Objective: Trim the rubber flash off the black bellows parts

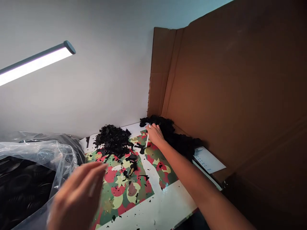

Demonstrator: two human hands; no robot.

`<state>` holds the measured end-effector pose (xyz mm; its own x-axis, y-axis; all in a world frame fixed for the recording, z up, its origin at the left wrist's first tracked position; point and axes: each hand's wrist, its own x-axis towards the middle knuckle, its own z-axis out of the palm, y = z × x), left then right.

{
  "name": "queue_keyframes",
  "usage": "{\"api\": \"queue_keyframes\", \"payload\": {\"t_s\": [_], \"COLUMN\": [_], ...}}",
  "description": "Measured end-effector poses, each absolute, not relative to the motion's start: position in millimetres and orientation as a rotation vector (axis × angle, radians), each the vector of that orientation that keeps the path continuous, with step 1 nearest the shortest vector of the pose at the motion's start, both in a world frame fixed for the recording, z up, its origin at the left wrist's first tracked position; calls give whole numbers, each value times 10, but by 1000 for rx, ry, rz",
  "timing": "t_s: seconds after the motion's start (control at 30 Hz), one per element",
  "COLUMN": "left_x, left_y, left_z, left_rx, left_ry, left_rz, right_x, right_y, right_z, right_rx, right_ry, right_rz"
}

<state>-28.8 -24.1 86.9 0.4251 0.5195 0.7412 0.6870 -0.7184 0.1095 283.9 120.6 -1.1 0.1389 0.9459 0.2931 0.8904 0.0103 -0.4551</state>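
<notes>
A white table [172, 196] carried patterned paper [117, 202] and black scraps [111, 139].
The paper lay in two sections with a bare white strip between; one heap sat across the left section's far edge, another dark pile [185, 145] lay farther right, and small bits [114, 218] dotted the near side.

Green paper [130, 188] with red and pale-yellow shapes (some stars) has black scraps [112, 139] atop, brown cardboard [227, 86] rightward.

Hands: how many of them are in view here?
2: the left hand, blurred, close to the camera; the right hand, farther back, holding a thin white stick beside black scraps. No others show.
</notes>
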Motion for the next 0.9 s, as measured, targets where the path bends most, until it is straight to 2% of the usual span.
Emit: {"api": "queue_keyframes", "payload": {"t_s": [0.1,0.23,0.47,0.53,0.6,0.8,0.9], "left_x": [-24,-43,-63,-77,-96,-94,-92], "left_y": [-217,-19,-43,-95,-135,-162,-152], "left_z": [568,236,62,61,66,92,115], "left_rx": [-2655,-2728,-2678,-2652,-2606,-2395,-2442], "left_ry": [-983,-1259,-1775,-1877,-2018,-2230,-2153], "left_rz": [-1107,-1222,-1958,-2116,-2240,-2608,-2514], "right_x": [2825,2705,1894,1733,1648,1613,1634], "right_y": [1279,1183,468,310,209,47,8], "right_z": [60,202,103,30,-9,63,61], "right_rx": [-1837,-1664,-1148,-932,-839,-889,-870], "right_ry": [-1716,-1621,-1709,-1533,-1394,-1350,-1406], "right_rz": [191,357,1001,1341,1526,1434,1287]}}
